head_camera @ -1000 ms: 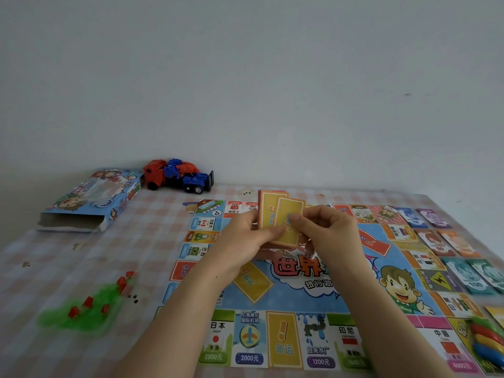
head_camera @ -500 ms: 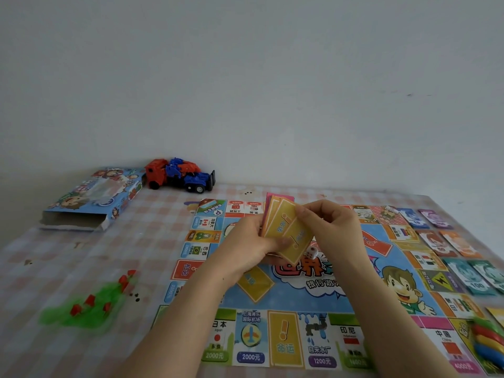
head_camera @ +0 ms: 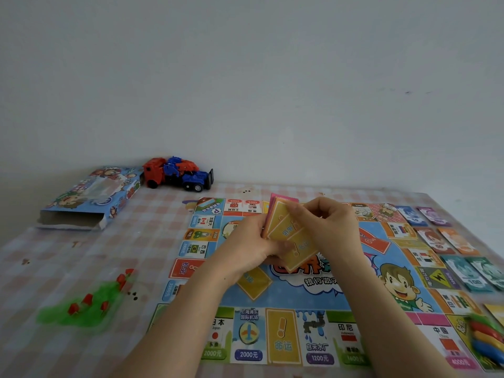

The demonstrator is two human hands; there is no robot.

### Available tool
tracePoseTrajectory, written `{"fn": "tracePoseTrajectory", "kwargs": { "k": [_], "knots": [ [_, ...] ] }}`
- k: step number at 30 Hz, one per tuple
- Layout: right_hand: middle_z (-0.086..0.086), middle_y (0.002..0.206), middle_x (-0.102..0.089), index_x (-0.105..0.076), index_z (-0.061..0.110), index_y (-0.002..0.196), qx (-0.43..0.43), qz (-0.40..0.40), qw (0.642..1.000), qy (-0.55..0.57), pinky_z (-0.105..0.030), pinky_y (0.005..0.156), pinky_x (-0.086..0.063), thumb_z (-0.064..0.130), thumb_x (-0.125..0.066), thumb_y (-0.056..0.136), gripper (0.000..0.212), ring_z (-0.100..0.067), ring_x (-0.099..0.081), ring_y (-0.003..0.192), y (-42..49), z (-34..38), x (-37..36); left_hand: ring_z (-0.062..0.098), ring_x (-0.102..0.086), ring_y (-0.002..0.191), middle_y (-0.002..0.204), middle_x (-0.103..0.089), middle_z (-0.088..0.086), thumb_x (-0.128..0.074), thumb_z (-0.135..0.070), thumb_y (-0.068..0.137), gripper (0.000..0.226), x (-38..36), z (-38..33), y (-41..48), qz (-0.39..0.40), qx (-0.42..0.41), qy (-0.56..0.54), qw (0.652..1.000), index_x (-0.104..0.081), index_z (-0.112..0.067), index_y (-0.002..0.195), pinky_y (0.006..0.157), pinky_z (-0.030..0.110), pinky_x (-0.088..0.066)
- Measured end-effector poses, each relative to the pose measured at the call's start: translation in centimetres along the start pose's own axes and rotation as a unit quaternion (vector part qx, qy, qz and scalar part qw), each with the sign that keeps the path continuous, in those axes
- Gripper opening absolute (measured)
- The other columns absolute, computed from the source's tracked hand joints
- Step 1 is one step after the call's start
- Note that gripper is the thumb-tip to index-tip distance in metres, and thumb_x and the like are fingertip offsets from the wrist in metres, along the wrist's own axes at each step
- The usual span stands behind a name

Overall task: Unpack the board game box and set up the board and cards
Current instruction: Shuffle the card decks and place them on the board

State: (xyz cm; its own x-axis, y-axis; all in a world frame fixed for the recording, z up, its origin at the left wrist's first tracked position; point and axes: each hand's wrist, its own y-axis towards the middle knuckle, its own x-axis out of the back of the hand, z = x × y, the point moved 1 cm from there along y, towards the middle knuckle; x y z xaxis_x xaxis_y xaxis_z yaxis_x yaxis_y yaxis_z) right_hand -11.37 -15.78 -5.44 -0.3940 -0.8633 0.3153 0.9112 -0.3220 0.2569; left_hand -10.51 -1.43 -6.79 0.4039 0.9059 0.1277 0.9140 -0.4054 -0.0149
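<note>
The cards (head_camera: 289, 236) cover part of the board's (head_camera: 300, 298) title; pawns (head_camera: 488, 336) at 4 o'clock run off-frame; the 8 o'clock green heap (head_camera: 81, 309) is blurred.

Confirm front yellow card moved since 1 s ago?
Yes, front yellow card slid down and tilted; its corner now reaches the red title on the board.

Plain pale grey wall (head_camera: 245, 77) filling whole upper half, shading a bit darker toward left side. Couple tiny dark marks (head_camera: 407, 92) sitting on it over at right. Worktop (head_camera: 54, 268) butting straight up against wall, pink-and-white checked cloth (head_camera: 141, 241) covering it. Few brownish specks (head_camera: 26, 261) showing on cloth at left. Light coming across soft and kinda dim, shadows staying faint.
</note>
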Motion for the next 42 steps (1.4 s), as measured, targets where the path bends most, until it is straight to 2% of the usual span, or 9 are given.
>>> {"fn": "tracePoseTrajectory", "kwargs": {
  "k": [4, 9, 13, 17, 19, 22, 30, 36, 42],
  "knots": [
    [0.0, 0.073, -0.071, -0.072, 0.015, 0.08, 0.001, 0.023, 0.999, 0.038, -0.03, 0.063, -0.057, 0.024, -0.069, 0.085, 0.01, -0.016, -0.067, 0.068, 0.0, -0.03, 0.13, 0.019, -0.071, 0.085, 0.1, -0.071, 0.003, -0.071, -0.005, 0.081, 0.03, 0.2, 0.05, 0.1, -0.018, 0.008, -0.023, 1.0, -0.062, -0.017, 0.106, 0.067, 0.029, -0.059],
    [-0.001, 0.071, -0.07, -0.069, 0.015, 0.076, 0.001, -0.006, 1.0, 0.031, -0.029, 0.059, -0.055, 0.034, -0.076, 0.077, 0.02, -0.013, -0.065, 0.064, -0.16, 0.09, -0.11, 0.019, -0.071, 0.084, 0.097, -0.072, 0.003, -0.071, -0.005, 0.081, 0.025, 0.07, 0.03, 0.19, -0.017, 0.005, -0.021, 1.0, -0.062, -0.02, 0.099, 0.067, 0.03, -0.06],
    [-0.004, 0.072, -0.071, -0.069, 0.015, 0.074, 0.005, -0.002, 0.999, 0.047, -0.034, 0.061, -0.056, 0.026, -0.075, 0.079, 0.013, -0.019, -0.067, 0.067, -0.1, 0.18, 0.07, 0.022, -0.071, 0.085, 0.1, -0.071, 0.006, -0.073, -0.004, 0.079, 0.028, 0.17, 0.26, 0.39, -0.032, 0.008, -0.029, 0.999, -0.062, -0.019, 0.101, 0.069, 0.033, -0.06],
    [0.0, 0.075, -0.071, -0.071, 0.02, 0.08, 0.005, 0.02, 0.997, 0.075, -0.025, 0.06, -0.057, 0.014, -0.071, 0.083, 0.007, -0.013, -0.067, 0.067, -0.25, 0.25, 0.15, 0.023, -0.071, 0.083, 0.098, -0.072, 0.006, -0.073, -0.003, 0.078, 0.029, 0.3, 0.26, 0.46, -0.045, 0.006, -0.037, 0.998, -0.062, -0.019, 0.1, 0.067, 0.032, -0.06],
    [0.001, 0.075, -0.071, -0.072, 0.02, 0.08, -0.002, 0.015, 0.997, 0.078, -0.022, 0.06, -0.056, 0.018, -0.072, 0.082, 0.003, -0.012, -0.066, 0.068, -0.21, 0.13, 0.18, 0.021, -0.072, 0.082, 0.097, -0.072, 0.004, -0.073, -0.003, 0.078, 0.028, 0.31, 0.2, 0.48, -0.051, 0.003, -0.041, 0.998, -0.062, -0.02, 0.098, 0.065, 0.029, -0.059],
    [-0.002, 0.071, -0.071, -0.07, 0.014, 0.075, -0.014, -0.009, 0.998, 0.056, -0.028, 0.058, -0.055, 0.031, -0.077, 0.076, 0.019, -0.014, -0.065, 0.062, -0.17, -0.07, 0.25, 0.02, -0.072, 0.082, 0.097, -0.072, 0.003, -0.073, -0.003, 0.079, 0.029, 0.39, 0.15, 0.47, -0.062, 0.002, -0.044, 0.997, -0.062, -0.02, 0.1, 0.064, 0.028, -0.059],
    [0.001, 0.075, -0.071, -0.069, 0.024, 0.076, 0.002, 0.021, 0.998, 0.06, -0.025, 0.056, -0.056, 0.017, -0.071, 0.083, 0.01, -0.016, -0.068, 0.066, -0.35, 0.14, 0.22, 0.022, -0.071, 0.085, 0.1, -0.071, 0.005, -0.074, -0.004, 0.078, 0.034, 0.53, 0.28, 0.55, -0.073, 0.006, -0.033, 0.997, -0.062, -0.016, 0.108, 0.07, 0.035, -0.06],
    [0.002, 0.071, -0.07, -0.068, 0.019, 0.074, 0.004, 0.007, 0.999, 0.041, -0.026, 0.057, -0.055, 0.03, -0.075, 0.079, 0.014, -0.012, -0.066, 0.063, -0.26, 0.29, -0.25, 0.022, -0.07, 0.088, 0.099, -0.072, 0.002, -0.076, -0.013, 0.077, 0.029, 0.18, 0.31, 0.58, -0.063, -0.008, 0.025, 0.998, -0.062, -0.025, 0.099, 0.076, 0.04, -0.059],
    [0.001, 0.076, -0.07, -0.069, 0.02, 0.08, 0.006, 0.008, 0.998, 0.057, -0.029, 0.061, -0.056, 0.016, -0.067, 0.087, 0.009, -0.015, -0.066, 0.069, -0.29, 0.0, 0.09, 0.023, -0.07, 0.087, 0.101, -0.07, 0.006, -0.074, -0.004, 0.078, 0.035, 0.33, 0.27, 0.54, -0.077, -0.003, -0.028, 0.997, -0.061, -0.018, 0.108, 0.07, 0.035, -0.06]
  ]
}}
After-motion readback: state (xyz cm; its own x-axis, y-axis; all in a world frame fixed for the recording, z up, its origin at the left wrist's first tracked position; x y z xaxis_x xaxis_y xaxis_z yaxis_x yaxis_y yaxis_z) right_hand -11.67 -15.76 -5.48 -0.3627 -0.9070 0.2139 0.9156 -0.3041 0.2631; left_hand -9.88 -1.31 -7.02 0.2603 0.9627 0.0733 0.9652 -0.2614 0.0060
